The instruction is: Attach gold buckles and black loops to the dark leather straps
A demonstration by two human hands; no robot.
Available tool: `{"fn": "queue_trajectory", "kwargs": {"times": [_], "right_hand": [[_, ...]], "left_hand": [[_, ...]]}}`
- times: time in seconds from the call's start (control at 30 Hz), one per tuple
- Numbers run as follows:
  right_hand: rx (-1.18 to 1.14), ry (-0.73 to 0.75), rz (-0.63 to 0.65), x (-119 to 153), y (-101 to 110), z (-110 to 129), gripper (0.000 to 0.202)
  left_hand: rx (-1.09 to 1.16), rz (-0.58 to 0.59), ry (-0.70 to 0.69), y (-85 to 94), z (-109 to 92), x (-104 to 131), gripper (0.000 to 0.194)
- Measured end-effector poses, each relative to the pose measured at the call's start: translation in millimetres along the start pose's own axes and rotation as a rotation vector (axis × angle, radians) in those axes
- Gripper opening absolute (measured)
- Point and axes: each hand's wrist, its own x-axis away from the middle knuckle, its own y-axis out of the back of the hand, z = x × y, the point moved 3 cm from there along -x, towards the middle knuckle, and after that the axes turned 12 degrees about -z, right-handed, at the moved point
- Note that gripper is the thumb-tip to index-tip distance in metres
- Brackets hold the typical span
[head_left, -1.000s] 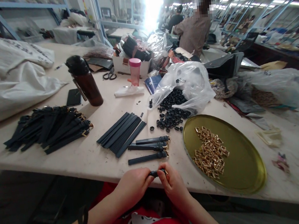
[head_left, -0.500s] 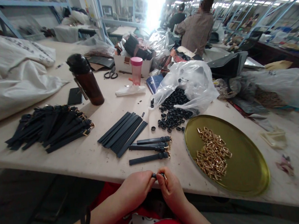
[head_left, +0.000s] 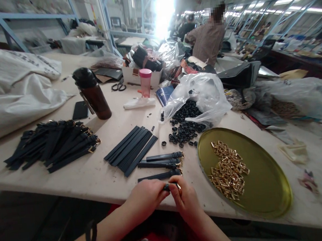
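At the table's front edge my left hand (head_left: 150, 195) and my right hand (head_left: 185, 196) are closed together on a small dark strap (head_left: 166, 187). A gold buckle (head_left: 179, 187) shows at my right fingers; most of the strap is hidden by the hands. Just beyond lie several dark straps with gold buckles (head_left: 160, 164). A stack of plain dark strips (head_left: 131, 149) sits behind them to the left. Small black loops (head_left: 185, 129) spill from a clear plastic bag (head_left: 203, 91). On the right, a round gold tray (head_left: 266, 186) holds a heap of gold buckles (head_left: 229, 171).
A large pile of buckled straps (head_left: 54, 143) lies at the left, near a dark bottle (head_left: 93, 94) and a phone (head_left: 80, 110). Farther back are scissors (head_left: 118, 86), a pink-lidded cup (head_left: 146, 83) and a filled box (head_left: 129, 77). A person (head_left: 207, 39) stands beyond the table.
The view has tilted slightly, so the table appears lower. Both hands stay together on the strap and now overlap the nearest buckled strap in the view.
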Motion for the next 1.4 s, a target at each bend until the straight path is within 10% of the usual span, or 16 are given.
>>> {"fn": "queue_trajectory", "kwargs": {"times": [0.3,0.5,0.73,1.07,1.27,1.4], "right_hand": [[0.351,0.139,-0.206,-52,6,-50,0.031],[0.23,0.108,-0.248,-35,-3,-68,0.031],[0.183,0.135,-0.312,-34,1,-63,0.026],[0.154,0.225,-0.25,-71,9,-35,0.019],[0.347,0.176,0.012,-132,-31,-27,0.02],[0.338,0.172,0.08,-147,-51,-35,0.015]], "left_hand": [[-0.266,-0.328,-0.108,5.9,27,-34,0.019],[-0.467,-0.304,0.201,42.8,72,-51,0.017],[-0.391,-0.337,0.312,28.4,81,-63,0.011],[0.157,-0.387,0.383,42.0,69,-39,0.015],[1.076,-0.181,0.682,22.5,44,-13,0.045],[1.229,-0.159,0.786,24.2,37,-2,0.044]]}}
